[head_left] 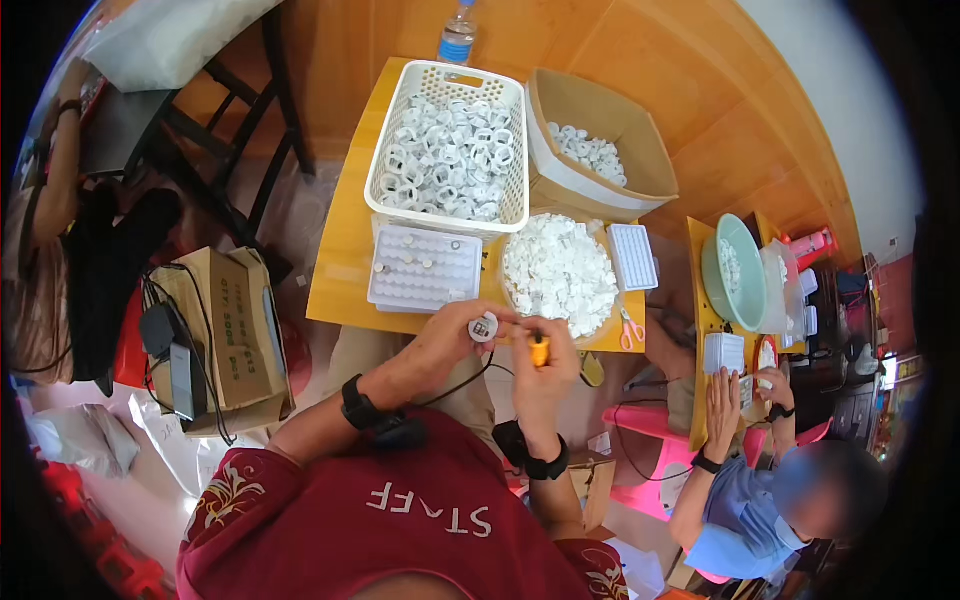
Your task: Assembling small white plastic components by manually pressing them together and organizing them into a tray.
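Between the fingers of my left hand (440,345) is a small round white plastic part (484,327) with a dark centre. My right hand (545,385) is closed around a screwdriver (540,348) with a yellow and black handle. Its tip, close to the round part, is too small to make out. Just beyond my hands, on the table, a round container heaped with small white plastic pieces (560,270) stands beside a pale compartment tray (425,268) holding a few small round parts.
A white basket (376,190) of white rings and a cardboard box (600,105) stand farther back on the yellow table (340,270). Scissors (631,328) lie by its right edge. Another person (745,500) works at right near a green basin (712,270). An open carton (235,330) stands at left.
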Demonstrator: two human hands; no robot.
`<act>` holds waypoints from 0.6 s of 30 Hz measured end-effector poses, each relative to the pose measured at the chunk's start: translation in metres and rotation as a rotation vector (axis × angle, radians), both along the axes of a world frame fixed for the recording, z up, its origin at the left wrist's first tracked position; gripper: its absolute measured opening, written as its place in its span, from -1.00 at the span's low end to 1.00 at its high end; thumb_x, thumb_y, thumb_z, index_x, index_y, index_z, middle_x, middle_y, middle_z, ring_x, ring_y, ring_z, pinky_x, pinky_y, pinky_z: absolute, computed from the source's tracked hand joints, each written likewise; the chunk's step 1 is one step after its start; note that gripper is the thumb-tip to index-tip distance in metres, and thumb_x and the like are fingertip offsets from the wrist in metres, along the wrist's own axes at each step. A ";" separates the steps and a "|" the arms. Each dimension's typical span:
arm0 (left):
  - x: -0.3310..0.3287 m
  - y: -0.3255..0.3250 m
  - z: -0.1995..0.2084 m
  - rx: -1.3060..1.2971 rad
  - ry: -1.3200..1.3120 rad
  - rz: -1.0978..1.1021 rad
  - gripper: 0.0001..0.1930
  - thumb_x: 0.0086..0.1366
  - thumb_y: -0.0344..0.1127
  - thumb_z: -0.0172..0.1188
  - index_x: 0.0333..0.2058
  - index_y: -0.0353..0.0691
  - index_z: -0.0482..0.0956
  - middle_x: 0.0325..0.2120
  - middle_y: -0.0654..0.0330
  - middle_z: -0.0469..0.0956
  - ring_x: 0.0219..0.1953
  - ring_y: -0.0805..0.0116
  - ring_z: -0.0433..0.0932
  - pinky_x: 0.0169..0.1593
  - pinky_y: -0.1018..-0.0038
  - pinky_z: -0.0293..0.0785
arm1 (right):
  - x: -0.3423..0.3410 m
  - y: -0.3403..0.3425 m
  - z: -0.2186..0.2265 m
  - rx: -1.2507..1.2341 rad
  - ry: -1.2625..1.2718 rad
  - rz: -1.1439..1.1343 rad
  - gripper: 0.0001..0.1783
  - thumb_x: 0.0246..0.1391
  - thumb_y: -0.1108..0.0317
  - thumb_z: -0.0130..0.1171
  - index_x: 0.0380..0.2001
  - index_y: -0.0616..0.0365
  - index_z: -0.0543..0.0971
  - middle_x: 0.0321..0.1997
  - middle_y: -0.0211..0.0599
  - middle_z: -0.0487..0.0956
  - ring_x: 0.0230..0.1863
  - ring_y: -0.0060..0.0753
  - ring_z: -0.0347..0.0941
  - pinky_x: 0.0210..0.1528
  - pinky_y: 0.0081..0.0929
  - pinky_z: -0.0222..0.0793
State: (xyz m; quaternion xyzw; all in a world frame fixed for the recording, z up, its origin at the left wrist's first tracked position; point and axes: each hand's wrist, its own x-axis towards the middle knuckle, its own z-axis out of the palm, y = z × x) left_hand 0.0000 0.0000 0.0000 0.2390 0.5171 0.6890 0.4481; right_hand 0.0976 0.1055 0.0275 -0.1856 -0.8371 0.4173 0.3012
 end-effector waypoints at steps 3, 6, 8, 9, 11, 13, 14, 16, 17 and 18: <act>0.000 0.008 0.009 0.183 -0.159 0.047 -0.64 0.28 -0.25 -0.15 -0.04 -0.31 0.42 -0.32 0.26 0.43 -0.29 0.52 0.37 -0.18 0.58 0.31 | 0.005 0.033 -0.021 -0.156 0.015 -0.150 -0.88 -0.07 0.49 0.14 -0.40 0.26 0.49 -0.48 -0.24 0.47 -0.46 -0.42 0.37 -0.40 -0.55 0.27; -0.013 -0.006 0.025 0.292 -0.430 0.022 -0.61 0.29 -0.27 -0.18 -0.03 -0.42 0.37 -0.30 0.22 0.43 -0.28 0.50 0.38 -0.14 0.56 0.32 | 0.007 0.028 -0.057 -0.063 -0.130 -0.174 -0.87 -0.08 0.46 0.15 -0.41 0.29 0.50 -0.55 -0.13 0.47 -0.53 -0.36 0.38 -0.44 -0.47 0.29; -0.016 -0.009 0.034 0.313 -0.491 -0.082 -0.59 0.29 -0.28 -0.18 -0.01 -0.49 0.32 -0.29 0.18 0.43 -0.26 0.47 0.39 -0.10 0.53 0.33 | 0.008 0.021 -0.083 -0.024 -0.085 -0.140 -0.86 -0.09 0.45 0.15 -0.41 0.28 0.50 -0.54 -0.11 0.47 -0.52 -0.30 0.40 -0.44 -0.44 0.29; -0.016 -0.010 0.033 0.319 -0.489 -0.075 -0.59 0.29 -0.28 -0.18 -0.01 -0.49 0.32 -0.29 0.18 0.43 -0.26 0.47 0.39 -0.10 0.53 0.33 | 0.006 0.018 -0.095 0.008 -0.045 -0.109 -0.85 -0.09 0.43 0.16 -0.41 0.28 0.50 -0.53 -0.08 0.47 -0.51 -0.25 0.41 -0.45 -0.42 0.30; -0.016 -0.012 0.031 0.390 -0.527 -0.149 -0.57 0.30 -0.29 -0.17 0.03 -0.52 0.25 -0.25 0.14 0.42 -0.24 0.46 0.39 -0.06 0.51 0.33 | 0.001 0.012 -0.104 0.012 -0.052 -0.078 -0.83 -0.13 0.41 0.17 -0.40 0.24 0.51 -0.53 -0.06 0.47 -0.49 -0.13 0.43 -0.45 -0.36 0.31; -0.016 -0.013 0.032 0.412 -0.555 -0.191 -0.56 0.29 -0.29 -0.15 0.04 -0.52 0.24 -0.23 0.13 0.41 -0.23 0.45 0.38 -0.06 0.52 0.33 | -0.003 0.009 -0.105 0.115 -0.147 -0.075 -0.78 -0.18 0.40 0.19 -0.38 0.21 0.50 -0.52 -0.08 0.47 -0.47 -0.09 0.43 -0.45 -0.34 0.31; -0.016 -0.013 0.033 0.433 -0.585 -0.232 -0.56 0.29 -0.30 -0.13 0.05 -0.52 0.22 -0.21 0.12 0.40 -0.22 0.45 0.38 -0.06 0.52 0.32 | -0.004 0.011 -0.111 0.127 -0.187 -0.050 -0.70 -0.21 0.38 0.21 -0.30 0.17 0.51 -0.43 -0.06 0.50 -0.46 -0.08 0.44 -0.44 -0.32 0.32; -0.015 -0.014 0.037 0.440 -0.572 -0.232 -0.55 0.29 -0.29 -0.11 0.05 -0.52 0.22 -0.20 0.11 0.39 -0.20 0.45 0.37 -0.05 0.52 0.31 | -0.005 0.011 -0.110 0.132 -0.189 -0.050 -0.71 -0.18 0.37 0.18 -0.29 0.17 0.50 -0.43 -0.06 0.50 -0.45 -0.08 0.44 -0.44 -0.32 0.32; -0.015 -0.015 0.038 0.446 -0.559 -0.230 -0.54 0.30 -0.29 -0.10 0.06 -0.52 0.21 -0.18 0.10 0.38 -0.19 0.44 0.36 -0.04 0.52 0.31 | -0.005 0.011 -0.110 0.135 -0.191 -0.050 -0.72 -0.15 0.36 0.15 -0.29 0.17 0.50 -0.43 -0.06 0.50 -0.45 -0.07 0.45 -0.44 -0.31 0.32; -0.014 -0.016 0.039 0.446 -0.560 -0.231 -0.54 0.30 -0.29 -0.10 0.06 -0.52 0.21 -0.18 0.10 0.38 -0.19 0.44 0.36 -0.04 0.52 0.31 | -0.005 0.011 -0.109 0.139 -0.194 -0.049 -0.73 -0.12 0.34 0.12 -0.28 0.17 0.49 -0.43 -0.06 0.51 -0.45 -0.07 0.45 -0.44 -0.31 0.32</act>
